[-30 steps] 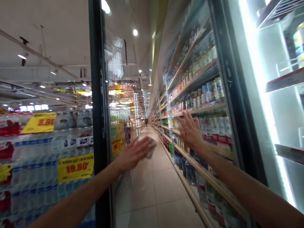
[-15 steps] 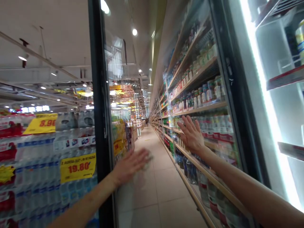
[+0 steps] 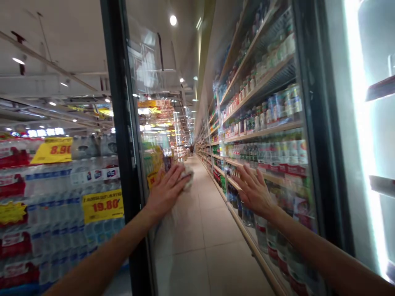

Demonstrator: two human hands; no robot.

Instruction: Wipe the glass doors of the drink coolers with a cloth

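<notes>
A glass cooler door (image 3: 182, 263) with a dark frame stands open in front of me, and shelves of drinks show through or on its pane. My left hand (image 3: 166, 191) presses a crumpled pale cloth (image 3: 189, 180) to the left part of the glass. Its fingers lie stretched over the cloth, which pokes out past the fingertips. On the right part of the pane, my right hand (image 3: 254, 192) is held up with its fingers spread and nothing in it. Whether that palm fully touches the glass, I cannot tell.
Stacked packs of bottled water (image 3: 55, 213) stand at the left with yellow price signs (image 3: 102, 205). The lit cooler interior (image 3: 379, 135) with its shelf edges is at the right. A tiled aisle floor (image 3: 197, 222) shows beyond the glass.
My left hand has moved up the glass with the cloth. My right hand sits slightly lower in the view, still spread. The view has shifted, and the door appears wider.
</notes>
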